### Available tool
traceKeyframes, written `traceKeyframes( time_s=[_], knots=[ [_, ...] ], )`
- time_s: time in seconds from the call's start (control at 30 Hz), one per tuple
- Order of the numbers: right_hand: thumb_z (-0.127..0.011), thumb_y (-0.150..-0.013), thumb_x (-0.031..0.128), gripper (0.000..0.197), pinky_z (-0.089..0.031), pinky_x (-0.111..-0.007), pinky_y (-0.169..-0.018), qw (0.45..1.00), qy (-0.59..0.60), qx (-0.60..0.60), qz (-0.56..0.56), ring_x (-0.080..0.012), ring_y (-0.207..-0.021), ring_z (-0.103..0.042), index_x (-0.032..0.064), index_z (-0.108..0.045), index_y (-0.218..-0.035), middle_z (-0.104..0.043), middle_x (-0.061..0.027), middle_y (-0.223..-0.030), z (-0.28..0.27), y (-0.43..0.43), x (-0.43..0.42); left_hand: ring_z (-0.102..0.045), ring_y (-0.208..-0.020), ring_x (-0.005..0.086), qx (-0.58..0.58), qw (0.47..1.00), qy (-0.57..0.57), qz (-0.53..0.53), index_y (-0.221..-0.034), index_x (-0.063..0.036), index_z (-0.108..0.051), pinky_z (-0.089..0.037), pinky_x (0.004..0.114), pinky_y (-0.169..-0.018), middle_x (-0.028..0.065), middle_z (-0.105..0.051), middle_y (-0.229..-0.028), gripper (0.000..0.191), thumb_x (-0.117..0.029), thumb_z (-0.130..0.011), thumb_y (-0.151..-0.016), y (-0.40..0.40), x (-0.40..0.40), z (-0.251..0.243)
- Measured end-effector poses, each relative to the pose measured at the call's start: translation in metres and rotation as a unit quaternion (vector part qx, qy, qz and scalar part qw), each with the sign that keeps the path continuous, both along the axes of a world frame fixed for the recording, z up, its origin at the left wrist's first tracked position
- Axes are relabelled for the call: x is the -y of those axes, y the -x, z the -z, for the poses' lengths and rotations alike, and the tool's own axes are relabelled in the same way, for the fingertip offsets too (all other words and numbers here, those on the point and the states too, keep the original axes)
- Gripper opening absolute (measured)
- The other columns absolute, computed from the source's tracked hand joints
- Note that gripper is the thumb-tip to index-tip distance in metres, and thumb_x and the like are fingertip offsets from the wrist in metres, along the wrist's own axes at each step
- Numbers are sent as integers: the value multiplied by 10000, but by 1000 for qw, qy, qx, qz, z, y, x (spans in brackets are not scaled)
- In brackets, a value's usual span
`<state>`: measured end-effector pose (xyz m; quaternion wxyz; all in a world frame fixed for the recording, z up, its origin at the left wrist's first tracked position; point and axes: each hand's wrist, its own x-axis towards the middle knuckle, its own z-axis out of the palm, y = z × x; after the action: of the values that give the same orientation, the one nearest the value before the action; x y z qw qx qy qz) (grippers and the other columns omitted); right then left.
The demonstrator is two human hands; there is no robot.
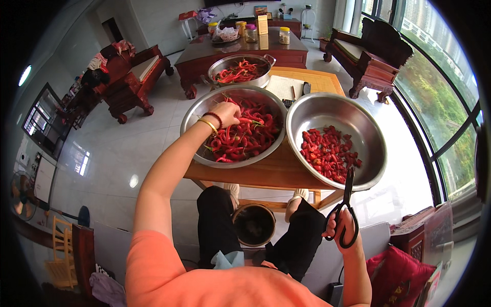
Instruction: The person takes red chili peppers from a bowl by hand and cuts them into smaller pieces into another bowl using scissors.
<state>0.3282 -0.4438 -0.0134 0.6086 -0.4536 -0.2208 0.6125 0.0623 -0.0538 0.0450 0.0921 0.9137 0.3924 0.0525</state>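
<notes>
My left hand (229,114), with a red bead bracelet and a gold bangle at its wrist, reaches into a large steel basin of whole red chili peppers (245,142). Its fingertips are bent down at the chilies; whether they grip one cannot be told. My right hand (345,228) holds black-handled scissors (347,195) by the loops, blades pointing up and nearly closed. The blade tips overlap the near rim of a second steel basin (368,146), in which cut red chili pieces (326,151) lie.
Both basins stand on a wooden table (268,165). Behind them are a steel pot (262,81) of chilies, an open notebook (282,87) and a pen (294,93). A round bin (254,226) stands between my legs. A dark wood coffee table (245,50) with jars is farther back.
</notes>
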Motion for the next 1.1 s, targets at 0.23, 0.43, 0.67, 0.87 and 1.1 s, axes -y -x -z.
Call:
traceKeyframes(
  time_s=[0.23, 0.43, 0.67, 0.87, 1.1],
  knots=[
    [-447, -903, 420, 385, -524, -315, -562, 1000, 6, 6, 11, -123, -533, -469, 40, -500, -868, -467, -24, -658, -6, 3, 9, -572, -943, 302, -75, 994, -81, 14, -895, -79, -633, -484, 414, -783, 115, -579, -990, 156, -168, -591, -773, -42, 12, 30],
    [-443, -911, 395, 367, -530, -320, -583, 1000, -12, -2, -14, -126, -549, -481, 34, -497, -881, -470, -33, -674, 0, 8, 10, -602, -837, 320, -69, 978, -194, -15, -835, -79, -603, -497, 437, -720, 128, -612, -860, 117, -121, -530, -754, -25, 1, 11],
    [-482, -898, 380, 349, -532, -351, -632, 999, 32, -19, -39, -138, -579, -491, 32, -490, -919, -478, -38, -706, 11, 14, -2, -606, -650, 243, 196, 969, -147, 4, -805, -20, -583, -465, 332, -609, 120, -616, -704, 224, -217, -671, -744, -16, 41, -82],
    [-527, -843, 430, 457, -521, -315, -676, 974, 30, 176, -138, -121, -649, -499, -2, -494, -986, -476, -32, -767, 6, 12, -25, -499, -559, 36, 367, 918, 142, 60, -784, -8, -563, -425, 200, -525, -15, -570, -646, 150, -134, -631, -830, -71, 112, -65],
    [-538, -846, 425, 447, -499, -256, -575, 981, 36, 180, -67, -96, -596, -479, -17, -521, -909, -464, -24, -695, -8, 8, -21, -549, -566, 40, 398, 881, 215, 136, -813, -3, -599, -450, 213, -538, 32, -607, -609, 145, -136, -657, -804, -122, 150, -41]
  ],
)
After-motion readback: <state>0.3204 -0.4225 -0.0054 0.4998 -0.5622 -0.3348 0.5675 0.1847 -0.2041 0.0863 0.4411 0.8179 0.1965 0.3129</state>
